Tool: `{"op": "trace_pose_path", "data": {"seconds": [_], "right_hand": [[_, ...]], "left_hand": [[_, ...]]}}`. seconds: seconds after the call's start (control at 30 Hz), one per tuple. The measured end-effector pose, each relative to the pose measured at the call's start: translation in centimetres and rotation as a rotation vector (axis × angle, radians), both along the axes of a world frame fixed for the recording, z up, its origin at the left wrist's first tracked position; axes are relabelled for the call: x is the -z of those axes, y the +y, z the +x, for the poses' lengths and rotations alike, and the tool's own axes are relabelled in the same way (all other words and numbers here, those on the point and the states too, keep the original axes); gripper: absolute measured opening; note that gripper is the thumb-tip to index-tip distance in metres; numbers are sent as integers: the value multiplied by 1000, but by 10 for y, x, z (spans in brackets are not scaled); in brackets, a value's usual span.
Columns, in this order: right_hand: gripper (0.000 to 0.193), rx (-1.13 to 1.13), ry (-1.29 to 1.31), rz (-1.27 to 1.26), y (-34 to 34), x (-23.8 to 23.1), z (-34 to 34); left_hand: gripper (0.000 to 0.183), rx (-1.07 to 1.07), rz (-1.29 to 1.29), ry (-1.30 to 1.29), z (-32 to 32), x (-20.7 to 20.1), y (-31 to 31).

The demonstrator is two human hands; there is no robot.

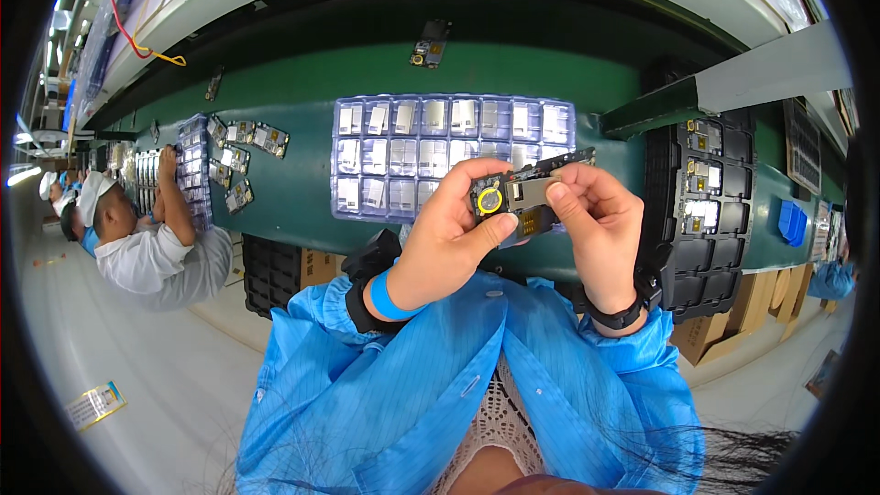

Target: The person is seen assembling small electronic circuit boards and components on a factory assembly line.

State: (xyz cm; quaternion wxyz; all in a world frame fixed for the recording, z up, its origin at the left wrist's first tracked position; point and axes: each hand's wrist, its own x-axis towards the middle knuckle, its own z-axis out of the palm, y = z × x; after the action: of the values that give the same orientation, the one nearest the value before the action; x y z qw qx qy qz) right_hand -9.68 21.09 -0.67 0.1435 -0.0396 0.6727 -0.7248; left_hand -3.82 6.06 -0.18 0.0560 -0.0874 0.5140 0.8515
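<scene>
Over the front edge of the bench, both hands hold a small black circuit board (490,201) with a round yellow part and a flat silver metal piece (530,194) on its face. My left hand (449,229) grips the board's left end between thumb and fingers. At the other end, my right hand (596,220) pinches it, the thumb touching the silver piece and the fingers partly behind. Just beyond them lies a clear plastic tray (454,98) with rows of compartments holding silver metal pieces (403,119). My hands cover its lower right part.
Loose circuit boards (270,139) lie left of the tray, and another board (431,44) sits farther back. To the right, a black tray (729,252) holds several boards, below a metal post (655,110). A co-worker (151,238) works at the left beside another clear tray (194,174).
</scene>
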Motion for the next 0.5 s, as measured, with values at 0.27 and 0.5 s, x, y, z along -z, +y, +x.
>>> {"op": "trace_pose_path", "data": {"seconds": [0.27,0.5], "right_hand": [[13,1,-4,10,-1,0,-1],[13,11,4,34,-3,2,0]], "left_hand": [[41,-6,0,-2,-1,2,1],[40,-8,14,-14,-2,1,2]]}}
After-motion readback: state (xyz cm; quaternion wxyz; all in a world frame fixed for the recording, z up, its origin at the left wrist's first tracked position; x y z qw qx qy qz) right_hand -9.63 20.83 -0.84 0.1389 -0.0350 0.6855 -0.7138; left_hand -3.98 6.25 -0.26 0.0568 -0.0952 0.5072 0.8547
